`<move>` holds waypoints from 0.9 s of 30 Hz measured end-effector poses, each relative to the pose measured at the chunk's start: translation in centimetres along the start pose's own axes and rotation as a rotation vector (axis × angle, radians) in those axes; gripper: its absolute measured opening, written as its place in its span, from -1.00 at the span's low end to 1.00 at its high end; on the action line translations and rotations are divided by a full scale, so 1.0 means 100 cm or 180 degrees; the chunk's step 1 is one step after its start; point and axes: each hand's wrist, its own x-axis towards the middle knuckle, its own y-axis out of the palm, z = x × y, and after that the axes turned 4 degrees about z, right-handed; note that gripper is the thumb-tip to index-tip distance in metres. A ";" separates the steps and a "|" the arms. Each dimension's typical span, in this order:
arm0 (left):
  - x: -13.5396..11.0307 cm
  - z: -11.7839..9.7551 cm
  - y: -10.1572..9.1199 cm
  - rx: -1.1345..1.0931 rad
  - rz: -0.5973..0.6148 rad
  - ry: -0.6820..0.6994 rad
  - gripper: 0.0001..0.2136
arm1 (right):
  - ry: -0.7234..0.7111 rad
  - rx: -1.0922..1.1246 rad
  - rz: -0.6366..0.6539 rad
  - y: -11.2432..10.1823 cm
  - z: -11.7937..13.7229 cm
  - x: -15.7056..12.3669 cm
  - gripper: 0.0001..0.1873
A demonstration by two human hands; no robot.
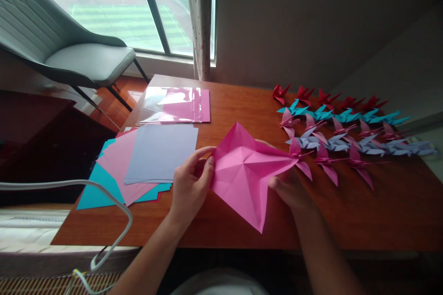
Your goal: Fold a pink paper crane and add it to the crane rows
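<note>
A pink sheet of origami paper [244, 170] with creases crossing at its middle is held up over the table, its sides bent into a star-like shape. My left hand [194, 177] pinches its left corner between thumb and fingers. On the other side, my right hand [287, 186] grips the right part, with the thumb at the near edge and the fingers mostly hidden behind the paper. Just beyond the right hand stand pink folded paper cranes [327, 161], the nearest one overlapping the sheet's right corner in view.
Rows of red cranes [325, 98], turquoise cranes [321, 113] and lavender cranes [339, 142] line the table's right side. Lavender sheets [162, 152] lie over pink and turquoise sheets [104, 189] at left, below a clear plastic packet [169, 105]. A white cable [117, 203] loops at the lower left.
</note>
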 end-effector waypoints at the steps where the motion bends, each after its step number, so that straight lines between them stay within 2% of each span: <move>1: 0.000 0.000 0.000 -0.0019 -0.0008 0.0004 -0.71 | -0.0007 -0.0003 -0.0003 0.001 0.000 0.000 -0.13; 4: -0.001 0.001 -0.001 -0.0107 -0.0040 0.0040 -0.72 | 0.0058 -0.0036 0.0029 0.001 0.000 0.000 -0.20; 7: -0.001 0.002 -0.001 -0.0202 -0.0090 0.0143 -0.73 | 0.0187 0.0014 0.0098 0.001 -0.003 -0.001 -0.35; 12: -0.002 0.003 -0.001 -0.0130 -0.0408 0.0448 -0.75 | 0.0211 0.0449 0.0174 0.005 -0.002 0.002 -0.53; 19: -0.004 0.006 0.000 0.0200 -0.0589 0.0671 -0.75 | 0.0233 0.0628 0.0177 0.006 -0.003 0.006 -0.63; 27: -0.004 0.006 0.000 0.0435 -0.0563 0.0778 -0.76 | 0.0256 0.0141 0.0004 0.003 -0.011 0.009 -0.69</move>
